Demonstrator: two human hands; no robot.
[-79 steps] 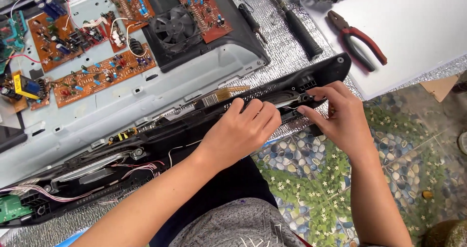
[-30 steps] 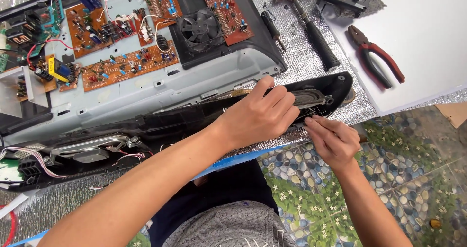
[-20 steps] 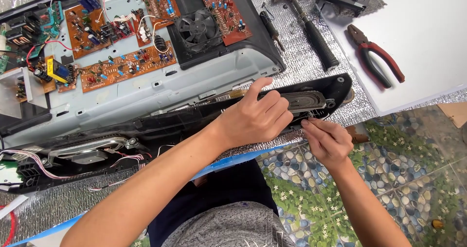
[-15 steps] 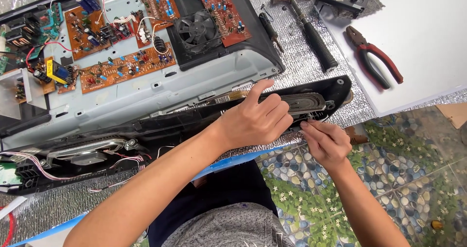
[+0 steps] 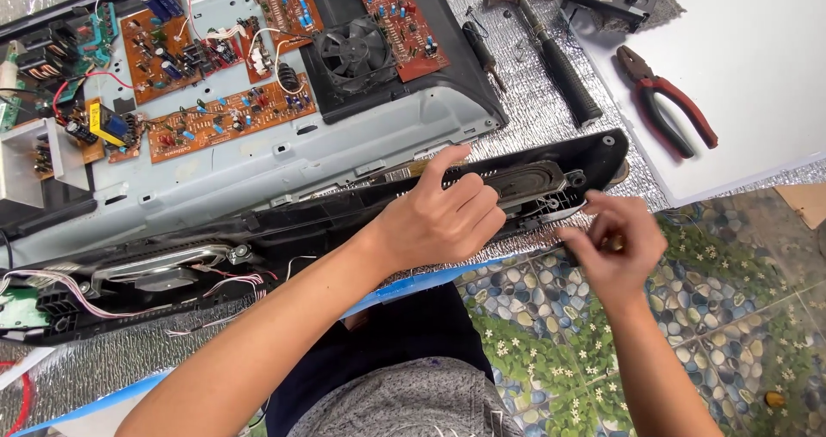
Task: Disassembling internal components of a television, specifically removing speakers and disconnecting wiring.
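head view: your hands at a black frame (image 5: 344, 218).
left hand (image 5: 439, 222): fingers curled, pressing the oval speaker (image 5: 529, 181).
right hand (image 5: 615, 248): fingers pinched, blurred; contents unclear.

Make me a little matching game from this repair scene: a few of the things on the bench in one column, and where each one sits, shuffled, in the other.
Things:
1. pliers
2. fan
3. oval speaker
4. left hand

Places:
A. in the black bar, between the two hands
B. on the white board at the right
C. pressing on the black bar
D. among the brown circuit boards

Pairs: 1-B, 2-D, 3-A, 4-C
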